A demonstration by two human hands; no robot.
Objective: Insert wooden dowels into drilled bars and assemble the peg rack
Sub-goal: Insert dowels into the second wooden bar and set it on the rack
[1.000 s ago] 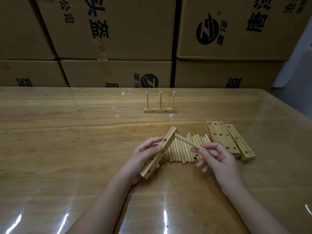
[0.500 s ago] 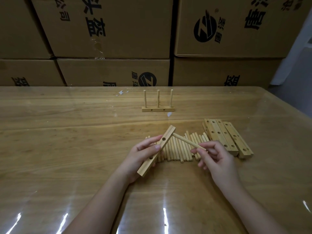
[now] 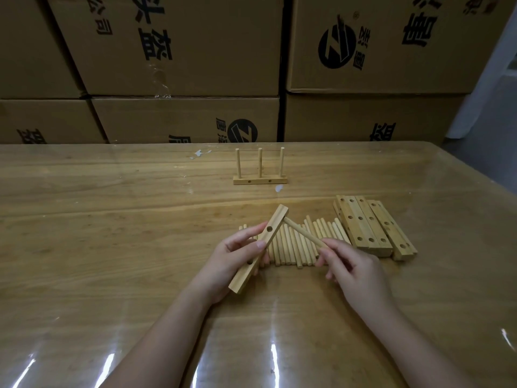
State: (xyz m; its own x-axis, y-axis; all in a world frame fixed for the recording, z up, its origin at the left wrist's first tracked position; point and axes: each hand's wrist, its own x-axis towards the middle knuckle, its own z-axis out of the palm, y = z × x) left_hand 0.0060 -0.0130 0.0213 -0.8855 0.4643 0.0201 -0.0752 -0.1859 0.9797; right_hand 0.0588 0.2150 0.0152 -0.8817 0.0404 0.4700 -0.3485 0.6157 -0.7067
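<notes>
Gleaming wooden table (image 3: 98, 247) fronts stacked cartons (image 3: 195, 46); left hand (image 3: 229, 259) grips bar (image 3: 277, 219), right hand (image 3: 355, 273) pinches dowel (image 3: 303, 233).

Left flank: bare table (image 3: 112, 247) runs from the left hand (image 3: 232, 256) out to the left edge, with room for a hand to pass.
Near edge: open surface between the two forearms and outside each.
Centre: blocked by the left hand gripping the tilted held bar (image 3: 258, 249) and by the right hand (image 3: 352, 264) pinching the held dowel (image 3: 303, 233), whose tip meets the bar near its upper end.
Beneath the hands: row of dowels (image 3: 293, 247) lying side by side.
Right of centre: stack of drilled bars (image 3: 372, 228), just beside the row.
Middle strip: open band between the row and the finished rack (image 3: 260, 175), whose three pegs stand upright.
Rear: cardboard boxes (image 3: 181, 65) wall the far edge.
</notes>
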